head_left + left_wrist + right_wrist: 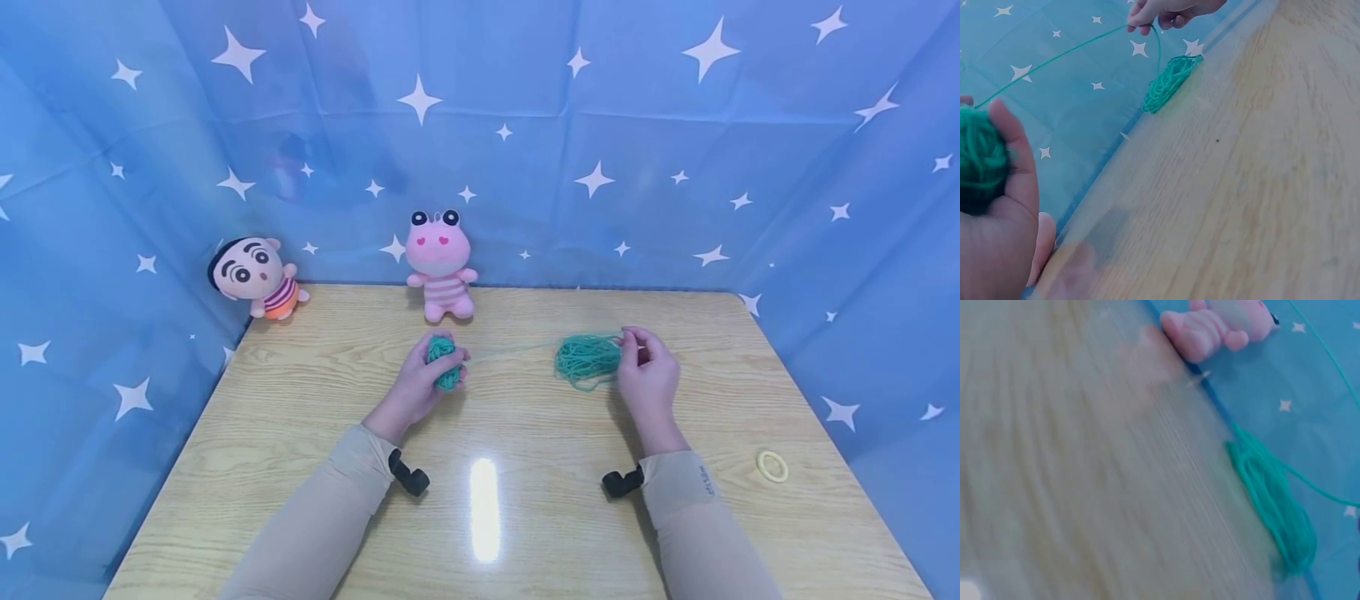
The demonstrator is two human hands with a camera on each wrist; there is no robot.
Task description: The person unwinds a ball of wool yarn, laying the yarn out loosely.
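Observation:
A small wound ball of green yarn (444,363) sits in my left hand (422,377), with the thumb across its front and fingers curled round it. A strand of yarn (1054,57) runs taut from that ball to my right hand (649,373), whose thumb and fingertips pinch it. From the pinch the strand drops to a loose green skein (588,358) lying on the table just left of the right hand. The right wrist view shows the looped skein (1272,503) close up, but hardly any of the right hand.
On the wooden table (540,517) a pale yellow ring (772,467) lies at the right. A pink plush toy (442,267) stands at the back edge, and a plush doll (258,277) leans at the back left corner. Blue star-patterned cloth (510,167) hangs behind.

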